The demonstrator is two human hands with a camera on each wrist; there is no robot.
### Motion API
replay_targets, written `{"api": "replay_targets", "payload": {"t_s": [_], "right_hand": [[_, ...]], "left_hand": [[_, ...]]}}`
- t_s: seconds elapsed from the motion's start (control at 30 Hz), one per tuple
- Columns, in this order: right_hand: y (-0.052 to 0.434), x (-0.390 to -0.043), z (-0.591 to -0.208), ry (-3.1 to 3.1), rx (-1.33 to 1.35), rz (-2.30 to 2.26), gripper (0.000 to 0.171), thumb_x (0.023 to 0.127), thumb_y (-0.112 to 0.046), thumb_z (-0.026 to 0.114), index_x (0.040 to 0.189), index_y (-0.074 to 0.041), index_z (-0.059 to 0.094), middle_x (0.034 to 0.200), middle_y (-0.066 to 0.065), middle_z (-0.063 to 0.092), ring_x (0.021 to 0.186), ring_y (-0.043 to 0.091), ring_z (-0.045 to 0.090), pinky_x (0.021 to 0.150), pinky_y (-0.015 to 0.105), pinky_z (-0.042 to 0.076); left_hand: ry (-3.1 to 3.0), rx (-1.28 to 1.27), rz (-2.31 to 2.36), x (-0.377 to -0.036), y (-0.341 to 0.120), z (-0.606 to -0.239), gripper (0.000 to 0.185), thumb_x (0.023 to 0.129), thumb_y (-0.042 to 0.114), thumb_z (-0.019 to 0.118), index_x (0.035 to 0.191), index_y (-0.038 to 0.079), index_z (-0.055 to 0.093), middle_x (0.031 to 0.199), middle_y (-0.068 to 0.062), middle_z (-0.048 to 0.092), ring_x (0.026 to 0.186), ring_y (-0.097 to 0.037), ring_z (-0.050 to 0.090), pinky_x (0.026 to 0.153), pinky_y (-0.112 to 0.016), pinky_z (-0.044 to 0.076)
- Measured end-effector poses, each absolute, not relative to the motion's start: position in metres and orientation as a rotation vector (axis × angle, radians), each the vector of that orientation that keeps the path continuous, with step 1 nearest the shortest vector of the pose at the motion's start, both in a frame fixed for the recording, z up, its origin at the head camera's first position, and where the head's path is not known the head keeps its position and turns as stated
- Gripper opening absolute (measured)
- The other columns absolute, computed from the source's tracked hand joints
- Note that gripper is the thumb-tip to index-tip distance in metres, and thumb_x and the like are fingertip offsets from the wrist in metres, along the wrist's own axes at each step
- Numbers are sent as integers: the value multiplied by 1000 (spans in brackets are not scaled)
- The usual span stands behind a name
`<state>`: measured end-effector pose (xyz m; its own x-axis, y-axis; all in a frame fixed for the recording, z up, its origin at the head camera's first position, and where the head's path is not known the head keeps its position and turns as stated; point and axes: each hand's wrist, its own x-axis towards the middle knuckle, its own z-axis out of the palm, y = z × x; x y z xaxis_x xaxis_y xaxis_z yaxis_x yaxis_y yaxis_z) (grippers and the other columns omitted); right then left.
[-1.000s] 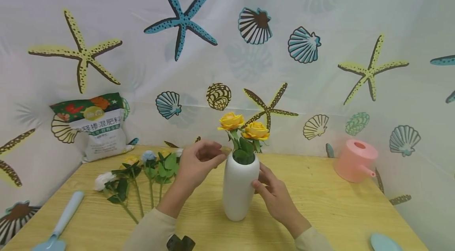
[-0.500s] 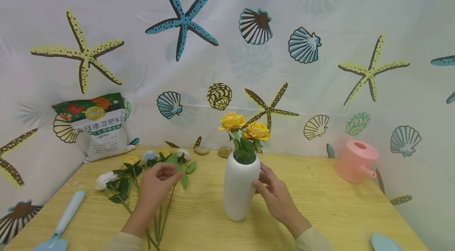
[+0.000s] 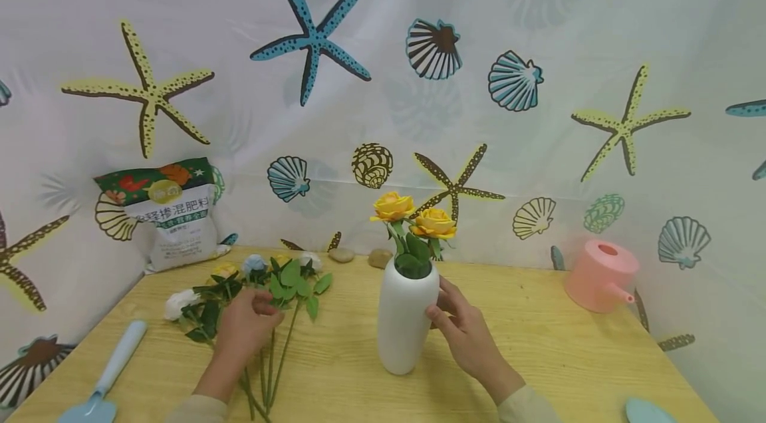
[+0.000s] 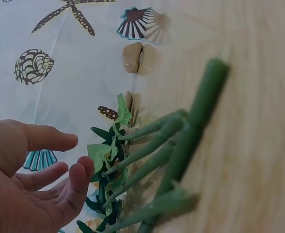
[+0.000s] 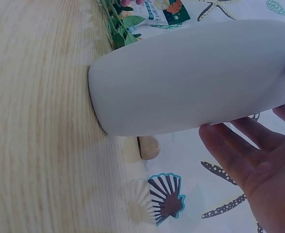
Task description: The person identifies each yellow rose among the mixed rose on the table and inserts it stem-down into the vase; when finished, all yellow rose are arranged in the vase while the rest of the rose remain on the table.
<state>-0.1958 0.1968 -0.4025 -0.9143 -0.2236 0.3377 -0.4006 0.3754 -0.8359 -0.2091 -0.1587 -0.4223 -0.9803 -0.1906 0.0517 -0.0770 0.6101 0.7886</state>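
A tall white vase (image 3: 405,323) stands upright on the table, two yellow roses (image 3: 435,223) rising from its mouth. My right hand (image 3: 463,330) holds the vase from its right side, thumb in front and fingers behind; the right wrist view shows fingertips against the vase wall. To the left, my left hand (image 3: 247,322) is over the green flower stems (image 4: 181,145), fingers loosely bent with nothing between them. The flowers lying there include a white rose (image 3: 179,304), a blue flower (image 3: 254,263) and a yellow one (image 3: 225,269); the hand partly hides their stems.
A fertilizer bag (image 3: 179,230) leans at the back left. A light blue trowel (image 3: 114,370) lies at the left front. Two stones (image 3: 380,258) sit along the back edge. A pink watering can (image 3: 601,277) stands at the back right; a pale blue object (image 3: 649,412) shows at the front right.
My left hand has moved left and down from beside the vase mouth to over the lying flower stems. The right hand and the vase have stayed in place.
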Motion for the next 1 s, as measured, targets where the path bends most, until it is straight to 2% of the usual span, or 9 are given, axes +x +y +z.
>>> {"api": "replay_targets", "payload": {"t_s": [0.17, 0.3, 0.7, 1.0], "right_hand": [[198, -196, -403, -2455, 578, 1574, 52, 104, -17, 57, 153, -17, 41, 137, 18, 63, 120, 38, 64, 87, 36, 61], [199, -196, -404, -2446, 610, 1567, 52, 104, -16, 56, 153, -15, 40, 136, 19, 63, 119, 39, 64, 87, 39, 62], [197, -194, -401, -2466, 595, 1563, 52, 104, -17, 56, 153, -15, 40, 136, 19, 63, 119, 37, 64, 87, 35, 61], [198, -194, -401, -2466, 595, 1554, 53, 104, -17, 55, 154, -16, 39, 136, 19, 63, 119, 38, 64, 85, 22, 58]], "left_hand": [[-2831, 215, -1193, -211, -158, -425, 52, 87, 13, 76, 129, -10, 55, 106, -26, 71, 89, -35, 69, 71, -46, 57], [-2906, 217, -1171, -213, -157, -427, 57, 85, 10, 77, 131, -11, 51, 106, -25, 71, 86, -31, 69, 68, -43, 57], [-2922, 202, -1148, -214, -157, -431, 55, 84, 4, 75, 132, -12, 52, 100, -18, 73, 83, -27, 69, 67, -41, 55], [-2822, 159, -1233, -209, -158, -424, 52, 87, 1, 67, 135, -9, 51, 102, -22, 72, 72, -20, 67, 58, -34, 53]]}}
